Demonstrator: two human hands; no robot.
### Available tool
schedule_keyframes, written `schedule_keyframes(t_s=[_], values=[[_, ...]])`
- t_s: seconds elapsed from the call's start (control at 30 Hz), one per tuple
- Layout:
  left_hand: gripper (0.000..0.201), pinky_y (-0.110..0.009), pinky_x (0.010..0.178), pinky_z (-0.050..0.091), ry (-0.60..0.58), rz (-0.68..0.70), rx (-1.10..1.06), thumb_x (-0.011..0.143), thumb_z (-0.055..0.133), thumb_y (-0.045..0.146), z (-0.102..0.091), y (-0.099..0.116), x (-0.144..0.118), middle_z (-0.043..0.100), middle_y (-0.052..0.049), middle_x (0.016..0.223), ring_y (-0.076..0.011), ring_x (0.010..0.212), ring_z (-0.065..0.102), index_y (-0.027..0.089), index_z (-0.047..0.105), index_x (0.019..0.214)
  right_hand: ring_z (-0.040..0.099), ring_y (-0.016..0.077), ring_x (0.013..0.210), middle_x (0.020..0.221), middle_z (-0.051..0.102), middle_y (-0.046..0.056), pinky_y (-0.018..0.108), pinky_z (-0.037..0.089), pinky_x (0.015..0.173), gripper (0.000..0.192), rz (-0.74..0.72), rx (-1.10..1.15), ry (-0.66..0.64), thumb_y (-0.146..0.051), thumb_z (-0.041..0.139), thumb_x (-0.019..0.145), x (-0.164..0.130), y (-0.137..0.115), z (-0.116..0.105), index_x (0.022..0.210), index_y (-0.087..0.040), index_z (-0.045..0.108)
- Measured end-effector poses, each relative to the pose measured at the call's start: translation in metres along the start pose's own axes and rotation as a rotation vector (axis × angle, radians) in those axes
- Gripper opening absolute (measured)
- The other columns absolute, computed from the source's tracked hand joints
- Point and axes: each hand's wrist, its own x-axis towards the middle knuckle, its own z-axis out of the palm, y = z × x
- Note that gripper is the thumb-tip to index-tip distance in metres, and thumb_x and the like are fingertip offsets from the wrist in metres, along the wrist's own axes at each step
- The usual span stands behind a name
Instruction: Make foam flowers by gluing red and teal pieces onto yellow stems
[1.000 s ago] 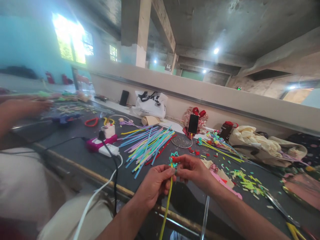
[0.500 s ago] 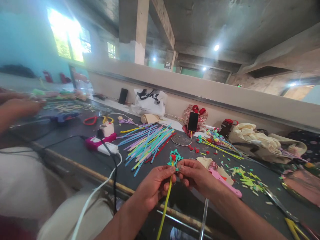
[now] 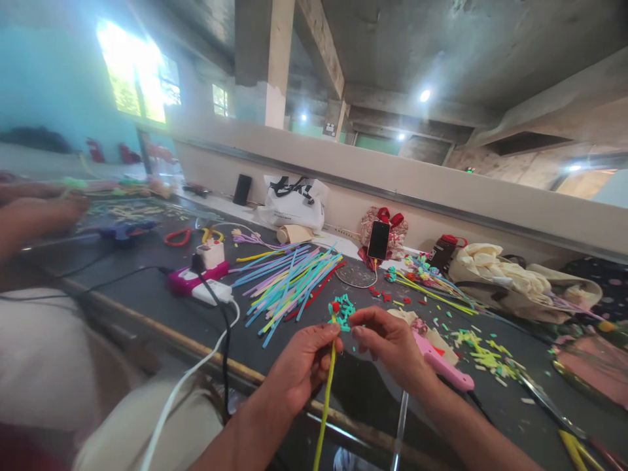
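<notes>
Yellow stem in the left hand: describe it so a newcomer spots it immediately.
Start at the near edge of the dark table, where the left hand is. It pinches the yellow stem, which runs down past that edge. Unlike the loose sticks heaped behind, this one is held, with a red piece at its top.

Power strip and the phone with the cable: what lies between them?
In the head view: coloured sticks, then a looped white cable nearest the phone.

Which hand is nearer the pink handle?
Right. The right hand is just left of the pink handle; the left hand is farther left, pinching the yellow stem.
</notes>
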Motion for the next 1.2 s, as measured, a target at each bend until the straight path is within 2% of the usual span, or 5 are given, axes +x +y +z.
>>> schedule_keyframes(t_s=[0.17,0.37,0.6,0.8,1.2], values=[[0.02,-0.011,0.029,0.019,-0.009,0.009,0.007,0.065,0.059,0.028,0.001,0.0,-0.002,0.048,0.006,0.041,0.0005,0.027,0.033,0.011,0.053,0.055,0.049,0.0095,0.057,0.062,0.054,-0.001,0.021,0.037,0.052,0.005,-0.265,-0.327,0.0,-0.018,0.054,0.073,-0.001,-0.003,0.0,0.072,-0.017,0.06],[0.02,-0.011,0.027,0.017,-0.055,0.033,0.103,0.066,0.058,0.028,0.001,0.0,-0.003,0.047,0.006,0.04,0.0007,0.026,0.031,0.013,0.052,0.056,0.05,0.0105,0.059,0.065,0.055,-0.001,0.021,0.04,0.054,0.003,-0.198,-0.218,-0.045,-0.02,0.058,0.07,0.001,-0.004,-0.008,0.07,-0.017,0.059],[0.022,-0.013,0.024,0.017,-0.096,0.045,0.243,0.066,0.056,0.033,0.004,-0.003,-0.004,0.048,0.006,0.036,-0.001,0.022,0.03,0.014,0.051,0.056,0.047,0.0089,0.054,0.062,0.052,-0.003,0.019,0.037,0.05,0.006,-0.16,-0.395,-0.094,-0.017,0.051,0.075,-0.007,-0.012,-0.032,0.072,-0.017,0.056],[0.023,-0.014,0.023,0.012,-0.12,-0.012,0.431,0.063,0.057,0.031,0.005,-0.005,-0.006,0.045,0.007,0.031,-0.002,0.019,0.029,0.015,0.047,0.049,0.051,0.0106,0.064,0.072,0.057,0.001,0.021,0.039,0.058,0.007,-0.345,-0.566,-0.172,-0.018,0.049,0.078,-0.012,-0.021,-0.054,0.075,-0.018,0.055],[0.013,-0.015,0.024,0.014,-0.144,-0.026,0.66,0.061,0.05,0.021,0.004,-0.01,-0.003,0.044,0.008,0.029,-0.0024,0.021,0.024,0.015,0.053,0.05,0.056,0.0114,0.076,0.082,0.058,0.004,0.023,0.043,0.07,0.01,-0.453,-0.673,-0.318,-0.018,0.05,0.079,-0.012,-0.03,-0.046,0.076,-0.018,0.059]])
